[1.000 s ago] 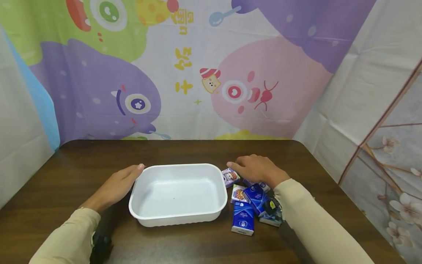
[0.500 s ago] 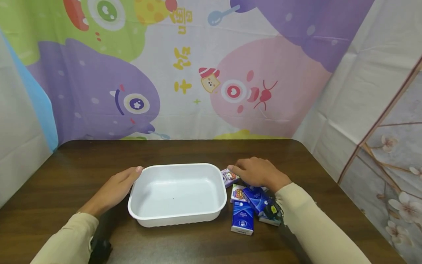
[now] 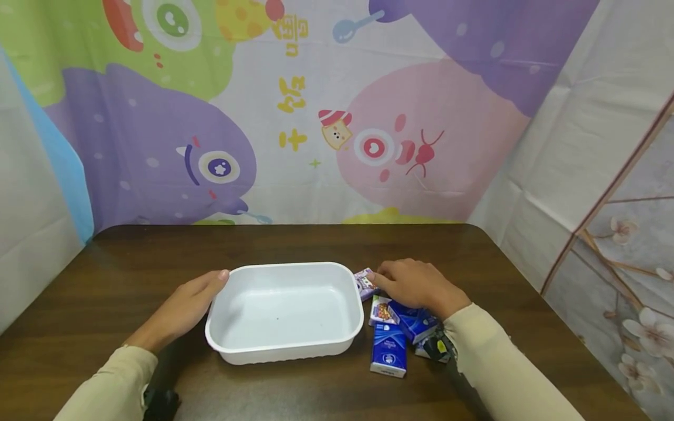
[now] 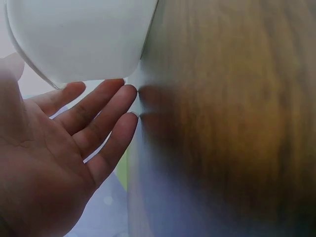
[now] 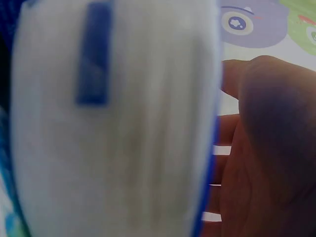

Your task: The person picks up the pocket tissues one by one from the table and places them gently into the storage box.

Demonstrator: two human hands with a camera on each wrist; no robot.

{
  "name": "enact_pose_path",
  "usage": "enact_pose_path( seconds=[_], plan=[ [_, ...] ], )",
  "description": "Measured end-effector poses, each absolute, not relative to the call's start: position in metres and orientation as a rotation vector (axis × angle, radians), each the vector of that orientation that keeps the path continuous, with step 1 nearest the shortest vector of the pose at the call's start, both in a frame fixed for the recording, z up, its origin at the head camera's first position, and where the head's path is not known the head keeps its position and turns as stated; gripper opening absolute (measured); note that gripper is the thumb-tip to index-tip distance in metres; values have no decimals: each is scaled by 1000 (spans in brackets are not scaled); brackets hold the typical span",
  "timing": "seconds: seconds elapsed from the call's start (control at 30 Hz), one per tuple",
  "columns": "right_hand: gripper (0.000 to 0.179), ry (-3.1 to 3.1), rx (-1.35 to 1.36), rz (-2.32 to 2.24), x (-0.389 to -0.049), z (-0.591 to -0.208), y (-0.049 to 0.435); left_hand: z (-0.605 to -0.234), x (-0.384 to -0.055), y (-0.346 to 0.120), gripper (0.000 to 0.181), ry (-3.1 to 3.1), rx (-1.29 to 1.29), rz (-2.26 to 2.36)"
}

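A white rectangular tray (image 3: 281, 351) stands on the table. My left hand (image 3: 184, 304) is at its left side, thumb at the rim; the left wrist view shows loosely spread fingers (image 4: 106, 116) beside the tray's outer wall. My right hand (image 3: 418, 283) is low over a pile of pocket tissue packs right of the tray. Its thumb is by a purple cartoon pack (image 3: 364, 282); the other fingertips are hidden. Below the hand lie a tilted blue pack (image 3: 413, 321), a white cartoon pack (image 3: 381, 310) and another blue pack (image 3: 388, 351). A white pack face (image 5: 143, 123) fills much of the right wrist view.
Dark wooden table (image 3: 295, 242) under everything. A printed cloth (image 3: 295, 175) hangs behind its far edge, with white cloth at both sides. The dark device (image 3: 439, 346) on my right wrist overlaps the lower packs.
The right hand has come slightly nearer and to the right over the packs. The tilted blue pack has turned and shifted a little. Left hand and tray look nearly unchanged.
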State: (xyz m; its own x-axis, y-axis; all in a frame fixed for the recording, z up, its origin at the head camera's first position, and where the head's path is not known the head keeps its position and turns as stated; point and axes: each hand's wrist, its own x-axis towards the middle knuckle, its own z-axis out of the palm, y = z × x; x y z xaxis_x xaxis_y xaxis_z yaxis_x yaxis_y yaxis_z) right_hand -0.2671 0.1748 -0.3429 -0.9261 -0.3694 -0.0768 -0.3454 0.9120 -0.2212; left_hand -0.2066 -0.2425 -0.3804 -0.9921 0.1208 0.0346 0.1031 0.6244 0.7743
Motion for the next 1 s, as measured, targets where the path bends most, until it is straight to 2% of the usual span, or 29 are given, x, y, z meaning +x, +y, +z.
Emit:
enact_pose_path(
  seconds=[0.33, 0.6, 1.0],
  plan=[
    [59, 2972, -556, -312, -264, -346, 177, -381, -206, -241, 73, 2823, 203, 1334],
    [59, 2989, -578, -298, -258, -346, 176, -384, -206, -242, 65, 2840, 249, 1346],
    [57, 3012, -587, -313, -254, -348, 177, -383, -208, -242, 66, 2824, 238, 1361]
  ],
)
